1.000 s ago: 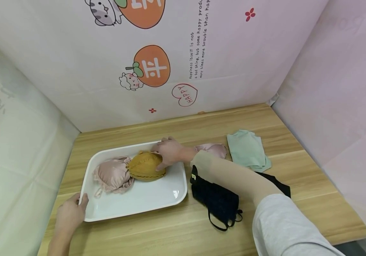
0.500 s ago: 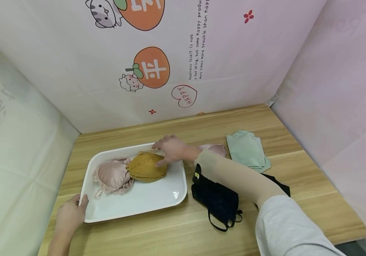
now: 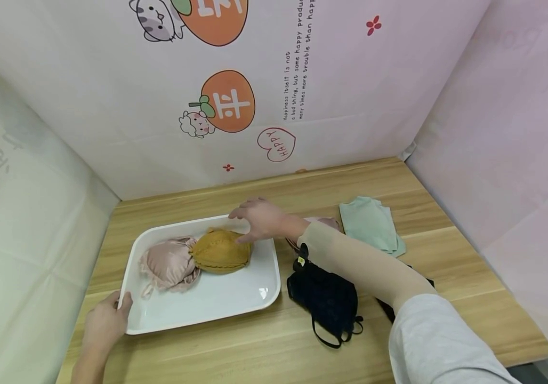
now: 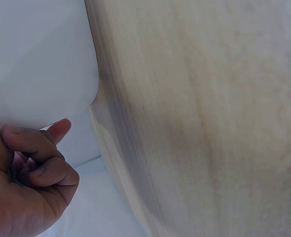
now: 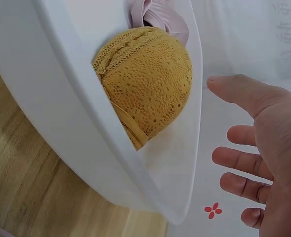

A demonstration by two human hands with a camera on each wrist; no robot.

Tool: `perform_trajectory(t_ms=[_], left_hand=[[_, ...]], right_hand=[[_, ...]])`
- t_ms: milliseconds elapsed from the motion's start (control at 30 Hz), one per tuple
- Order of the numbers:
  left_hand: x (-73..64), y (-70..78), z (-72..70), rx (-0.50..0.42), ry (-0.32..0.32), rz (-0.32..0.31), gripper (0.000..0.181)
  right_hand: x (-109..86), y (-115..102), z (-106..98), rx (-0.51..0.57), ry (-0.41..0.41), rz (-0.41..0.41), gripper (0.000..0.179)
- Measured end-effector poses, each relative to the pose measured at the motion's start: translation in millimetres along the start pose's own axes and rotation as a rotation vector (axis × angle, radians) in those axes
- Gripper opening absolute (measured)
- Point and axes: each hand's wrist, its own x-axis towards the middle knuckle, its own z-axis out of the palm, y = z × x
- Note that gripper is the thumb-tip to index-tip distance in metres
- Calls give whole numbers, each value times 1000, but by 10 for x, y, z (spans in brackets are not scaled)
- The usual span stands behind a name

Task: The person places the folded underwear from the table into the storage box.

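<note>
Within the white tray (image 3: 216,304), toward its 1 o'clock side with 12 at the far wall, lies a mustard lace bra (image 3: 220,252). It is a domed bundle whose long axis runs roughly from 9 to 3 o'clock. Its 9 o'clock end meets a pale pink bra (image 3: 169,262), whose loose loop trails toward 7 o'clock. The right hand (image 3: 263,218) is above the tray's 1 o'clock corner, thumb and fingers spread apart and holding nothing; its thumb tip is near the mustard bra's 3 o'clock end. At the tray's 8 o'clock corner, the left hand (image 3: 106,320) is clamped on the rim.

The tray's own long axis slants slightly, from past 8 to past 2 o'clock. Beyond it, between 3 and 4 o'clock, lies a black bra (image 3: 324,301), stretched from 11 to 5, straps looping toward 5. Between 2 and 3 o'clock are a second pink garment (image 3: 329,221), mostly hidden by the forearm, and, farther out, a folded green cloth (image 3: 371,226). Another black garment (image 3: 386,309) shows partly behind the forearm. All rest on a wooden table (image 3: 235,354).
</note>
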Motion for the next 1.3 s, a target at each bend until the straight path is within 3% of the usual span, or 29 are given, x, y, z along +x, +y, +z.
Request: perform_trajectory(t_ms=[433, 1000, 1300], left_hand=[[-3, 12, -12, -6, -4, -5, 55], [1, 14, -4, -8, 6, 1, 57], [4, -1, 11, -17, -3, -1, 57]], right_hand=[[-143, 50, -112, 3, 18, 11, 64], [-315, 242, -203, -20, 108, -12, 60], [-388, 329, -245, 17, 119, 4, 58]])
